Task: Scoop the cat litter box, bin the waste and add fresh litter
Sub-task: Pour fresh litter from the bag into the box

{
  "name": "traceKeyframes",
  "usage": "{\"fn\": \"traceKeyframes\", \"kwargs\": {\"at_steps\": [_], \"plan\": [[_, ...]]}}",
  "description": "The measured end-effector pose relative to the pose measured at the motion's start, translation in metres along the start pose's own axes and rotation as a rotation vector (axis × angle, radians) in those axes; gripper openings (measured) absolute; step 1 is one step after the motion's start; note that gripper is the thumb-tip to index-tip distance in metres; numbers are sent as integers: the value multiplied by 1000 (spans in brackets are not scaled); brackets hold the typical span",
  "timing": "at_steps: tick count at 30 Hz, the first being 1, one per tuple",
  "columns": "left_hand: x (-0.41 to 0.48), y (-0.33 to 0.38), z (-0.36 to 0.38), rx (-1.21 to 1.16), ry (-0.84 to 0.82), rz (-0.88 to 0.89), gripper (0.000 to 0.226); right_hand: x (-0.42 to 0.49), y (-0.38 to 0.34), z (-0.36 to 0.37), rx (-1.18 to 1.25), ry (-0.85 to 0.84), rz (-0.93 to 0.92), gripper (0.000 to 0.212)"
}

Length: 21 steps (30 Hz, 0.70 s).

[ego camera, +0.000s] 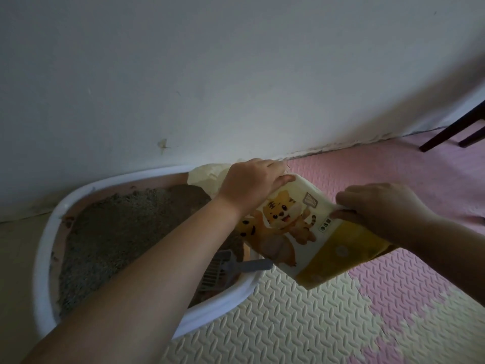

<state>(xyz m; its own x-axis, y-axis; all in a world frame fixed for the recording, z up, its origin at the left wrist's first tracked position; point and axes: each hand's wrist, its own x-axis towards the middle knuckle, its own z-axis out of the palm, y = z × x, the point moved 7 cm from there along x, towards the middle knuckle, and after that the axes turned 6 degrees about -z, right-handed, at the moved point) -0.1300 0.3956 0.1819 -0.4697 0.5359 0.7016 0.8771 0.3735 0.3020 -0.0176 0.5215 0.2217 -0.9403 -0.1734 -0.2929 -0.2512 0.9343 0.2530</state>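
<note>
Hands [250, 186] [380, 210] grip litter bag [301, 232] over box [44, 245] holding litter [110, 232].

- A single view, worn on the head, faces forward and down along both forearms.
- It sits near. The left hand [250, 186] and right hand [380, 210], both gripping the litter bag [286, 232], fill the middle of the frame.
- Left of the grip and below it lies the litter box [47, 232]. Beyond the grip rises the wall [236, 61] (its base line is bowed by the wide lens). Nearer than the grip and to its right is the foam mat [288, 319].
</note>
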Motion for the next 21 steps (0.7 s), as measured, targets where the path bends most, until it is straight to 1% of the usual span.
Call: {"fn": "traceKeyframes", "kwargs": {"at_steps": [3,9,13,17,21], "plan": [[-4,-11,3,-2,-25,-45,38,8,3,-2,6,2,5,26],[-26,-37,2,-104,-93,-194,50,32,1,-11,-16,11,9,23],[-38,-47,9,-130,-95,-277,49,43,-1,-13,-14,26,20,22],[-53,-58,14,-165,-38,-370,43,52,-8,-12,-27,42,-12,25],[-60,-62,17,-156,-57,-412,43,58,-10,-12,-32,48,-17,28]]}}
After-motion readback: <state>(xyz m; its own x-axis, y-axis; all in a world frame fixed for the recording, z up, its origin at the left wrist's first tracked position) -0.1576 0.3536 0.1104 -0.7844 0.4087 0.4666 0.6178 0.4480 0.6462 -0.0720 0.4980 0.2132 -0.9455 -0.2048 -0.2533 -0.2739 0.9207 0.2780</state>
